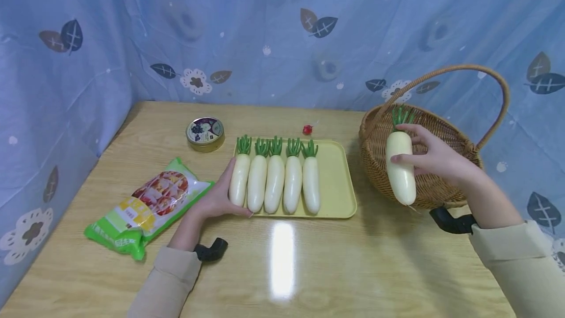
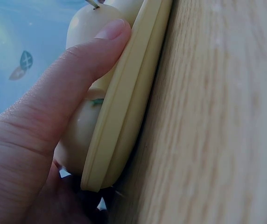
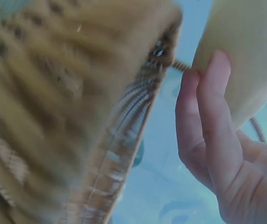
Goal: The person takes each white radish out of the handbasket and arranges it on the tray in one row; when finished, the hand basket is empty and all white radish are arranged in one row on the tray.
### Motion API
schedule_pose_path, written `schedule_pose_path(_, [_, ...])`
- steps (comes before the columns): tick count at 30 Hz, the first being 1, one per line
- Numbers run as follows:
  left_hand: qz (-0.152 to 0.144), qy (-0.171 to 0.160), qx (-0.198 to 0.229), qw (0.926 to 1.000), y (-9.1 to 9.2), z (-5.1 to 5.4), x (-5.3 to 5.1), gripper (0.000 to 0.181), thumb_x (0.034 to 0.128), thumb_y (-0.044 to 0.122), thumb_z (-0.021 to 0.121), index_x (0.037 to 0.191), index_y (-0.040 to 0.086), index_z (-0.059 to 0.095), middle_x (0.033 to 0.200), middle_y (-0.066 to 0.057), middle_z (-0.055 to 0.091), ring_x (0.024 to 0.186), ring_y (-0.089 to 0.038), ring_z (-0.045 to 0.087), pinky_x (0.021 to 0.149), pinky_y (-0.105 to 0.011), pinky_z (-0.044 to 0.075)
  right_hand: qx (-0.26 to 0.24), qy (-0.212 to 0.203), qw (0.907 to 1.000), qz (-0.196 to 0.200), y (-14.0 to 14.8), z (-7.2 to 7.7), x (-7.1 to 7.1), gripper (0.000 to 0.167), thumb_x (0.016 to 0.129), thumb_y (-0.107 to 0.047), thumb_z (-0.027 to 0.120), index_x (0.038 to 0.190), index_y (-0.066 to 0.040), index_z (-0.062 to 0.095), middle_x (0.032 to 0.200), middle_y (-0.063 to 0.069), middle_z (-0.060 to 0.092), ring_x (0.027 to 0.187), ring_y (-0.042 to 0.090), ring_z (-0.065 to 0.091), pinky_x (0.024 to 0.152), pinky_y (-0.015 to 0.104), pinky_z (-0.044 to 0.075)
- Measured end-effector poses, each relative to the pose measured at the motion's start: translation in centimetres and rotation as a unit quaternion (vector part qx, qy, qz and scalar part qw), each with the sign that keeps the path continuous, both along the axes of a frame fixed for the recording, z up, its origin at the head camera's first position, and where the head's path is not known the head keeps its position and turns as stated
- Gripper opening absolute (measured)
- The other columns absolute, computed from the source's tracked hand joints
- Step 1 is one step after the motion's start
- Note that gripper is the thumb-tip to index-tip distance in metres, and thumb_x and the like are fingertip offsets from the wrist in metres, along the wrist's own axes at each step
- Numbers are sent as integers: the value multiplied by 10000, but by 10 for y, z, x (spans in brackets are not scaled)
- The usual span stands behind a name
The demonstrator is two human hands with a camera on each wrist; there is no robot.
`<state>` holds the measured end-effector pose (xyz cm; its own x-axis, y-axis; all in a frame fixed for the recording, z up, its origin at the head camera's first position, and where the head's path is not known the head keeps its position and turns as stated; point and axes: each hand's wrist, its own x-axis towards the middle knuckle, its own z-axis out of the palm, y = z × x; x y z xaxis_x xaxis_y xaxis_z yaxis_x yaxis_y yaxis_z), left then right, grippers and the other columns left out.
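A white radish (image 1: 400, 168) with green stem tops is held upright in my right hand (image 1: 432, 153), thumb on one side and fingers on the other. It is in front of the wicker basket's (image 1: 375, 180) opening. Several more white radishes (image 1: 274, 185) lie side by side on a yellow tray (image 1: 333, 180), filling its left and middle. My left hand (image 1: 216, 200) holds the tray's front left corner. In the left wrist view its thumb (image 2: 94, 58) lies along the tray rim beside the radish ends; the other fingers are mostly hidden.
Left of the tray lies a green and white food bag (image 1: 152, 205). A round tin (image 1: 205, 134) stands behind it, and a small red item (image 1: 307, 129) sits behind the tray. The basket's tall handle (image 1: 485, 68) arches at the right, near a blue curtain (image 1: 265, 28).
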<state>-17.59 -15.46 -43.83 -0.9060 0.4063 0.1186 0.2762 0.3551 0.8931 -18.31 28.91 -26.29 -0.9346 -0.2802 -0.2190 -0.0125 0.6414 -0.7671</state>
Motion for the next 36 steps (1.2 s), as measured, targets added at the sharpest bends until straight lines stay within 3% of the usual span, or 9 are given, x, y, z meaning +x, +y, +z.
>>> schedule_pose_path(3, [-38, -37, 104, 9999, 1, 5, 4, 1385, 471, 221, 916, 1466, 145, -45, 1487, -116, 133, 1343, -274, 158, 1082, -499, 122, -216, -16, 9997, 125, -7, -1, 9, 801, 868, -167, 624, 1462, -119, 88, 1287, 286, 241, 1061, 456, 493, 679, 469, 531])
schedule_pose_path(7, [-123, -114, 245, 9996, 6, 27, 13, 1324, 491, 74, 890, 1456, 82, -17, 1463, -195, 154, 1329, -320, 175, 1084, -496, 120, -442, -14, 9988, 200, -15, -1, 19, 805, 858, -138, 634, 1460, -132, 100, 1297, 278, 249, 1060, 426, 512, 674, 462, 529])
schedule_pose_path(9, [-151, -136, 268, 9994, 8, 33, 16, 1308, 494, 51, 883, 1453, 70, -6, 1454, -204, 167, 1325, -319, 185, 1086, -485, 124, -512, -3, 9984, 221, -19, -1, 23, 812, 857, -126, 634, 1462, -130, 93, 1297, 287, 260, 1068, 433, 506, 680, 464, 528])
schedule_pose_path(11, [-131, -132, 284, 9994, 8, 30, 14, 1317, 494, 68, 888, 1457, 82, -10, 1462, -190, 160, 1330, -313, 178, 1086, -489, 120, -539, 39, 9983, 214, -22, -1, 26, 815, 857, -125, 635, 1462, -128, 88, 1291, 285, 277, 1080, 442, 494, 685, 458, 528])
schedule_pose_path(17, [28, -114, 107, 9999, 0, 2, 2, 1392, 473, 252, 915, 1469, 182, -56, 1496, -66, 122, 1344, -240, 160, 1085, -483, 128, -626, 195, 9976, 222, -33, -1, 33, 814, 843, -161, 661, 1454, -160, 123, 1274, 255, 305, 1086, 429, 498, 713, 434, 520])
schedule_pose_path(19, [60, -127, 81, 9999, -2, -1, 2, 1396, 467, 270, 916, 1469, 189, -54, 1496, -55, 123, 1346, -234, 157, 1086, -480, 127, -629, 244, 9974, 240, -36, -3, 34, 809, 837, -164, 669, 1449, -160, 141, 1273, 252, 313, 1086, 428, 498, 716, 430, 519])
schedule_pose_path(23, [70, -127, 68, 9999, -1, 5, 4, 1392, 468, 234, 917, 1468, 162, -48, 1496, -82, 120, 1347, -250, 152, 1087, -484, 120, -642, 302, 9972, 253, -42, -7, 36, 805, 829, -160, 678, 1445, -157, 161, 1272, 244, 325, 1091, 434, 492, 715, 428, 517])
schedule_pose_path(30, [-74, -200, 260, 9994, 6, 31, 14, 1312, 492, 58, 886, 1452, 62, -7, 1454, -203, 167, 1321, -330, 191, 1079, -507, 126, -839, 305, 9955, 315, -50, -14, 35, 790, 824, -150, 683, 1446, -153, 196, 1283, 212, 349, 1101, 407, 492, 728, 412, 511])
schedule_pose_path(36, [-89, -179, 203, 9996, 9, 36, 16, 1314, 487, 32, 883, 1456, 92, -2, 1451, -207, 177, 1318, -330, 199, 1083, -488, 135, -954, 217, 9945, 364, -57, -19, 34, 795, 824, -134, 680, 1455, -171, 198, 1281, 233, 372, 1064, 397, 521, 710, 396, 520])
